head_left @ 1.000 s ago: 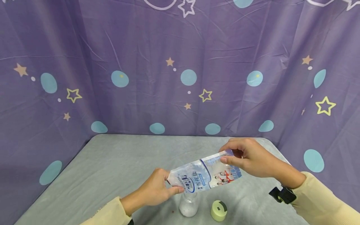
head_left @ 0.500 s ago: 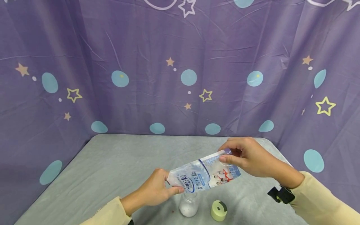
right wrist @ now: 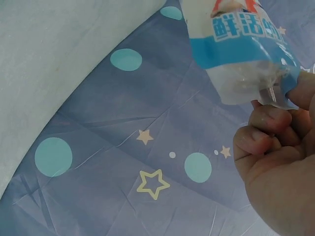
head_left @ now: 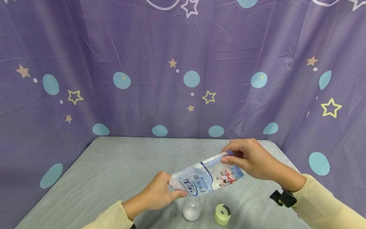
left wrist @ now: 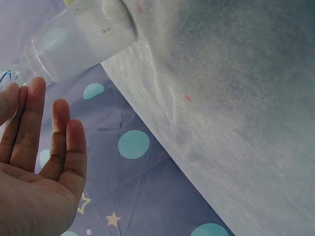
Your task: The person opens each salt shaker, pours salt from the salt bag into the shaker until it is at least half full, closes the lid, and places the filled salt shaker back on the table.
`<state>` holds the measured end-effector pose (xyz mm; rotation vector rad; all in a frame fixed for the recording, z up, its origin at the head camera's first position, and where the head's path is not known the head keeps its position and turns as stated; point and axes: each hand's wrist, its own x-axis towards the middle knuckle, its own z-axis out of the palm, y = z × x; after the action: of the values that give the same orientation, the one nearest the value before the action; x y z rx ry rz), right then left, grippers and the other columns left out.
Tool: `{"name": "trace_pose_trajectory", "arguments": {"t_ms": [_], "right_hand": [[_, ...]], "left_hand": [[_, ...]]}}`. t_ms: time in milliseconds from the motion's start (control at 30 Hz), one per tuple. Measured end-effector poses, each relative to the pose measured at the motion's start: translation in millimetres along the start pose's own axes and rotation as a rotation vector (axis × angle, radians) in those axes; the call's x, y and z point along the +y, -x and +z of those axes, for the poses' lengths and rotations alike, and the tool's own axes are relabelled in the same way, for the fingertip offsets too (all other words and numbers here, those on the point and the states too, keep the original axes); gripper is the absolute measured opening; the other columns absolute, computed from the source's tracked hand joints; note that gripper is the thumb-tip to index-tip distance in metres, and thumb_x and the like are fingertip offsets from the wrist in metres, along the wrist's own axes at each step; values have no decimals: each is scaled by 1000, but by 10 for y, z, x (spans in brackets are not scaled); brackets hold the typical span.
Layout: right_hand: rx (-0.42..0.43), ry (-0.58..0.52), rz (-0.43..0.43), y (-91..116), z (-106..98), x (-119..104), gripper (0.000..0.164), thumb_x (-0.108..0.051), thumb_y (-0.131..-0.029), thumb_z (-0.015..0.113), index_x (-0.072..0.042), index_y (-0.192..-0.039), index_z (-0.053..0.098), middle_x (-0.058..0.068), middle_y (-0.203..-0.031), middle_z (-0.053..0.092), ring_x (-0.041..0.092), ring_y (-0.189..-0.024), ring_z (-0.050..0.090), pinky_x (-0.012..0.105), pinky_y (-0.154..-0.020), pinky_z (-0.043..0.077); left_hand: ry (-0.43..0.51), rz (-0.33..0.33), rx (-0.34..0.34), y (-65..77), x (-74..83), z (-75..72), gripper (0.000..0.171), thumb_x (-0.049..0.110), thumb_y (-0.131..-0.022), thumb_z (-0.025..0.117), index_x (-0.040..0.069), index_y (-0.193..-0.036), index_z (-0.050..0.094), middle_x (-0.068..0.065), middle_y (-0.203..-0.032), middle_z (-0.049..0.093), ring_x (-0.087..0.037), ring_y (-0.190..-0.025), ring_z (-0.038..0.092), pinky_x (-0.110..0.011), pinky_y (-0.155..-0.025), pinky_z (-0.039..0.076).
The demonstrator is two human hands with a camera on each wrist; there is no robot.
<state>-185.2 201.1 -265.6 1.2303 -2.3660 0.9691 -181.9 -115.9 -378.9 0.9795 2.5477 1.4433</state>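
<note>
A blue and white salt bag (head_left: 197, 179) slants over a clear jar (head_left: 191, 210) that holds white grains. My left hand (head_left: 160, 192) pinches the bag's lower left corner between thumb and forefinger. At the upper right end, my right hand (head_left: 253, 160) pinches the other corner. The left wrist view shows the jar's threaded neck (left wrist: 37, 64) against the bag's low corner (left wrist: 18, 73), with some left fingers (left wrist: 76, 142) held straight. In the right wrist view, the bag's clear end (right wrist: 241, 83) hangs between thumb and curled fingers (right wrist: 251, 140). Its mouth is hidden from the head view.
Right of the jar, a light green lid (head_left: 222, 214) with a dark slot stands on the grey cloth-covered table (head_left: 128, 159). A tiny red speck (head_left: 175, 215) lies left of the jar. A purple curtain (head_left: 143, 105) hangs behind and at both sides.
My right hand has shifted slightly left and up, bringing the bag's raised end with it. The left hand, jar and lid stay where they were.
</note>
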Motion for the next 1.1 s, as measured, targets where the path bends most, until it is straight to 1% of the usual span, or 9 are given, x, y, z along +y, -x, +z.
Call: {"name": "trace_pose_trajectory", "arguments": {"t_ms": [267,367,533,600,767,933,1100], "right_hand": [[23,-22,15,-12,23,-28,10,-6,-87,80,-15,-92,78,-10,-78,65,5,-61,53,22,-51,46],[24,-24,9,-18,27,-31,11,-6,-87,80,-15,-92,77,-11,-78,65,4,-61,53,22,-50,46],[7,-2,-31,-24,19,-40,9,-9,-89,79,-17,-94,76,-12,-75,60,3,-59,48,20,-50,42],[0,18,-46,-25,11,-47,9,-12,-90,79,-19,-95,76,-13,-73,56,2,-58,44,19,-49,39],[-1,53,-50,-22,1,-62,13,-14,-91,79,-24,-98,75,-13,-69,48,1,-57,39,18,-50,33],[14,61,-55,-27,9,-69,15,-14,-90,80,-24,-101,75,-13,-69,47,3,-58,40,19,-50,35],[16,65,-48,-36,9,-79,15,-15,-90,80,-25,-101,75,-13,-70,49,4,-59,42,19,-50,36]], "left_hand": [[8,-6,-3,1,-3,-2,16,22,-87,84,12,-99,81,6,-96,78,-7,-92,71,-29,-77,57],[5,-5,-2,4,-8,-1,16,22,-87,84,12,-99,81,6,-96,78,-6,-91,71,-29,-78,57],[-2,-8,5,10,-17,4,15,22,-86,85,11,-95,81,5,-93,78,-5,-86,71,-27,-73,56],[-2,-8,5,11,-21,6,14,21,-86,85,12,-95,81,6,-92,78,-5,-86,70,-27,-73,56],[2,0,0,13,-30,13,15,20,-85,85,12,-97,81,6,-92,78,-5,-86,71,-26,-73,56],[-1,3,3,17,-36,19,16,20,-85,85,11,-97,81,5,-92,78,-5,-85,71,-26,-72,56],[-10,2,5,19,-36,15,16,21,-85,85,12,-97,81,6,-93,78,-5,-87,70,-26,-74,56]]}}
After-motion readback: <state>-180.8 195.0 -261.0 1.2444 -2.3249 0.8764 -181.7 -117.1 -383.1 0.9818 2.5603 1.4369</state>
